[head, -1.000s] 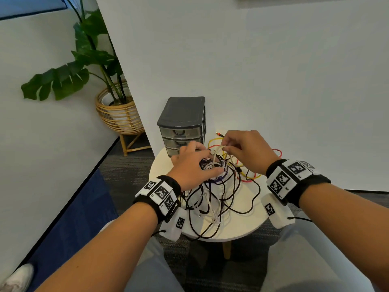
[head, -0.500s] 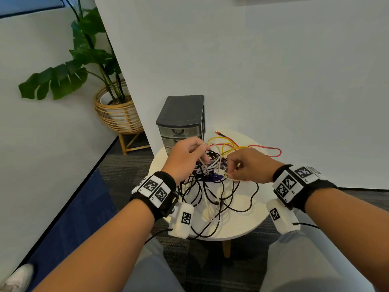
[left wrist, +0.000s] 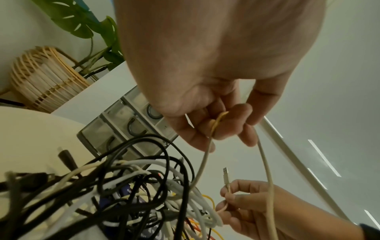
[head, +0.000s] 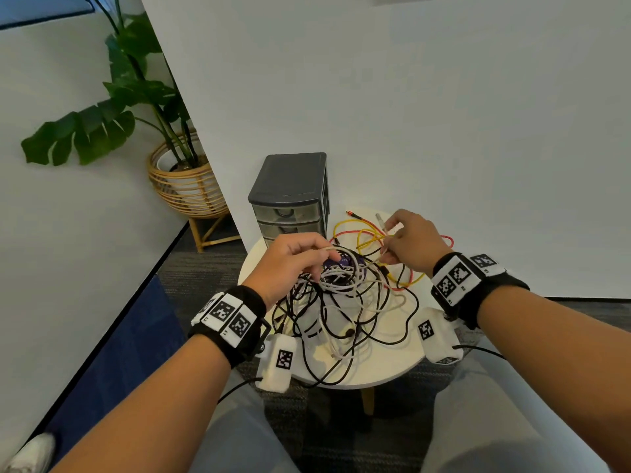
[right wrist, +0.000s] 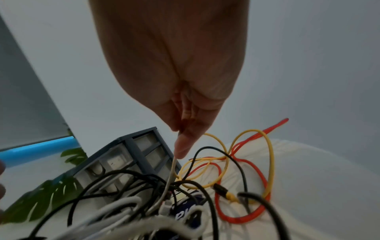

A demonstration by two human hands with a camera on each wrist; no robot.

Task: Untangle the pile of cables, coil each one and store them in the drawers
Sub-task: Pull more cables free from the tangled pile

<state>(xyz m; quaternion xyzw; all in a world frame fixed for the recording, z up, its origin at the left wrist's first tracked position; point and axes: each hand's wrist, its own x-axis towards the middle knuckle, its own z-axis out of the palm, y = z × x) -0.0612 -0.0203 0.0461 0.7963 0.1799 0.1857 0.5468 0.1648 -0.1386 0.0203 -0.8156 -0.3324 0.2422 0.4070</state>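
On the round table [head: 386,367], the pile of cables [head: 341,295] lies across the middle, black, white and cream strands looped over one another, with a purple item buried near its top. Both hands hover over the pile's far half, apart from each other, and one cream cable [left wrist: 265,162] runs between them. The left hand [head: 290,261] is over the left part of the heap, its fingers curled and pinching a bend of that cable; in the left wrist view two strands hang down from the pinch, one dropping into the tangle, the other sweeping toward the right hand. The right hand [head: 413,244] is nearer the table's far right edge, thumb and fingers clamped on the cable just behind its metal plug [left wrist: 225,174], which sticks up past the fingertips and points away from the person toward the wall. Under and beyond this hand a yellow cable [right wrist: 267,162] and a red cable [right wrist: 261,183] lie in loose loops on the far right of the tabletop, the red one's tip pointing toward the far edge. The grey drawer unit [head: 290,196] stands at the table's far left edge, touching the pile's back, its three drawers closed. A potted plant [head: 177,158] in a wicker basket stands on the floor beyond.
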